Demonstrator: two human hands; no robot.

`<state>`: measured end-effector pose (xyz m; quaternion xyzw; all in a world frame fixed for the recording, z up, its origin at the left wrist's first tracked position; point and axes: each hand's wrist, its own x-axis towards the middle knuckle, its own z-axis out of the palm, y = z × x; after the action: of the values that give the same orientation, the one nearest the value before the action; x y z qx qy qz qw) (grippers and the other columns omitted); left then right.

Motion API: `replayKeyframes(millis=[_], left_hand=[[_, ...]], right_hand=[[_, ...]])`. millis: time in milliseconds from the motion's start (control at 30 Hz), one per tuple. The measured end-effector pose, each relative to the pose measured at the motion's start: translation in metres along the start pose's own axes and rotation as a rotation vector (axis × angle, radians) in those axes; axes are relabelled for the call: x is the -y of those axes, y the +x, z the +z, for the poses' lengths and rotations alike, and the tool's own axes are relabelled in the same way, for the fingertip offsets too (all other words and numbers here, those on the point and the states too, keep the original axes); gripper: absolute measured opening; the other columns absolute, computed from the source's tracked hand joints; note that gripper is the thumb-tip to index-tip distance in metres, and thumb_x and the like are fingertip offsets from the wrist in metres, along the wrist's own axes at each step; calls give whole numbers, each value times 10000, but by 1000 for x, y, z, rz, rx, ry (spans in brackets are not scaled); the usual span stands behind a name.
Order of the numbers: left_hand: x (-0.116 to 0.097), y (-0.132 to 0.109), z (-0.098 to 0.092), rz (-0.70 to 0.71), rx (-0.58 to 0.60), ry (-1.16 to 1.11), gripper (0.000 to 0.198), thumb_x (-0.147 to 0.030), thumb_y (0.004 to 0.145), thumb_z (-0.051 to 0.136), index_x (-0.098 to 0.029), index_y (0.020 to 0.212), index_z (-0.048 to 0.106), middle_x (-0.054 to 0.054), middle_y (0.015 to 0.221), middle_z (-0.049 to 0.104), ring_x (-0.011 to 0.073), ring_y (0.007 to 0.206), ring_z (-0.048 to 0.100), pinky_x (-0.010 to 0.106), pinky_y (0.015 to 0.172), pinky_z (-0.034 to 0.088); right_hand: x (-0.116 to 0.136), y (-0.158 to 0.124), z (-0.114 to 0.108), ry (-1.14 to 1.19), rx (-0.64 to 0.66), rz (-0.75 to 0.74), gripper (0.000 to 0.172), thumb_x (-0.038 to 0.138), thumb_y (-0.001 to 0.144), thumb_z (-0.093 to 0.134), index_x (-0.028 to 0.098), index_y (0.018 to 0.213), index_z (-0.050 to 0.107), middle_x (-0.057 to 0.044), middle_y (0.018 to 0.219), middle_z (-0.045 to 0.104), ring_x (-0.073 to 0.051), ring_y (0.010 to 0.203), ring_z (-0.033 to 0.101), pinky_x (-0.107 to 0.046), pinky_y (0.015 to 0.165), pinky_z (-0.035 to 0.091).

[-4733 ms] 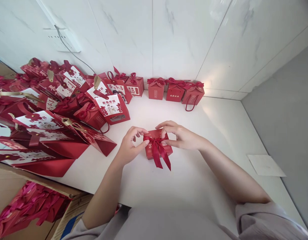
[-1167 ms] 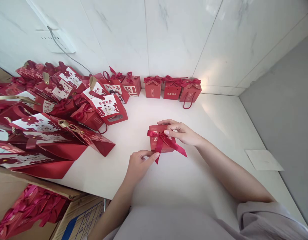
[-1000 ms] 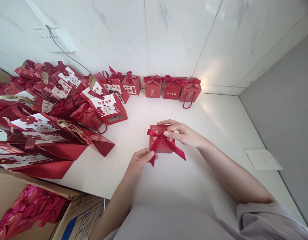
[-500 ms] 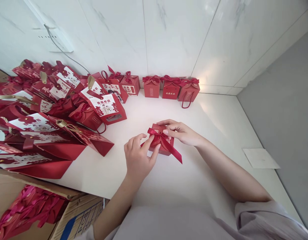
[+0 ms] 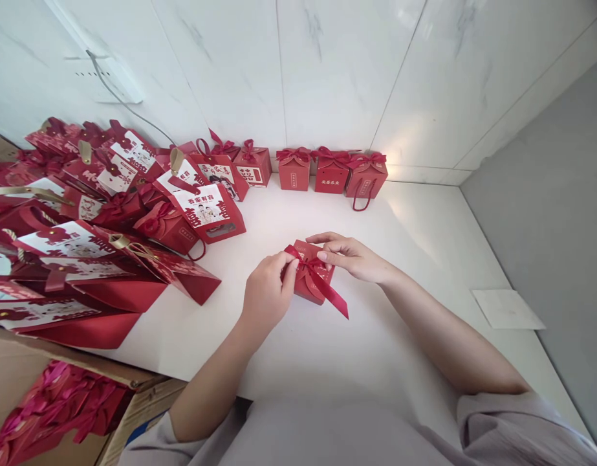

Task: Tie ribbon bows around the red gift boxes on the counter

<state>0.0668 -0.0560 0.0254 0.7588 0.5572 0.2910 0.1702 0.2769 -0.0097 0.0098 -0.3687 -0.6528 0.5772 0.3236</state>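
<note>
A small red gift box point(image 5: 312, 288) sits on the white table point(image 5: 356, 343) in front of me, with a dark red ribbon point(image 5: 322, 288) tied across its top. My left hand point(image 5: 266, 294) is closed, pinching the ribbon's left loop beside the box. My right hand point(image 5: 349, 255) rests on the box's top right, fingers pinched on the ribbon near the knot. One ribbon tail trails down to the right over the table.
Several red gift bags and boxes point(image 5: 108, 220) lie piled at the left. Three small ribboned boxes point(image 5: 332, 171) stand along the marble wall. A cardboard carton point(image 5: 60, 408) with red ribbons sits at lower left. A white paper sheet point(image 5: 506, 309) lies at the right edge.
My left hand moved up from the table to the box's left side and closed on the ribbon. The box turned slightly. My right hand stayed on the box top.
</note>
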Motion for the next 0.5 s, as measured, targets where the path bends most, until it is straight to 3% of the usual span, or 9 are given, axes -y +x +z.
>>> replayKeyframes(millis=[67,133,333,500], left_hand=[[0,4,-4,-135,77,-87,294,-393,946,435,-210,760,571,-32,576,529,124,509,445,267,534,342],[2,7,-8,-181,101,-115,352,-438,918,474,-201,667,542,-38,535,478,115,495,408,264,520,317],[12,13,-15,-218,198,-251,394,-436,872,535,-180,573,528,-6,716,476,104,542,450,262,487,349],[20,14,-12,-174,235,-324,403,-404,876,529,-174,551,475,-1,710,449,110,586,449,255,511,367]], right_hand=[[-1,0,0,13,11,15,347,459,895,583,194,700,691,-59,1309,520,-236,1158,564,-404,968,476],[-2,1,1,10,21,10,327,456,899,578,200,738,702,-59,1304,524,-230,1151,567,-402,977,469],[-8,3,-1,-20,-1,-15,347,459,893,586,195,682,663,-56,1323,523,-237,1217,525,-407,1010,427],[-10,4,0,-58,-6,-38,333,426,908,573,200,676,651,-40,1282,550,-219,1185,542,-409,1042,395]])
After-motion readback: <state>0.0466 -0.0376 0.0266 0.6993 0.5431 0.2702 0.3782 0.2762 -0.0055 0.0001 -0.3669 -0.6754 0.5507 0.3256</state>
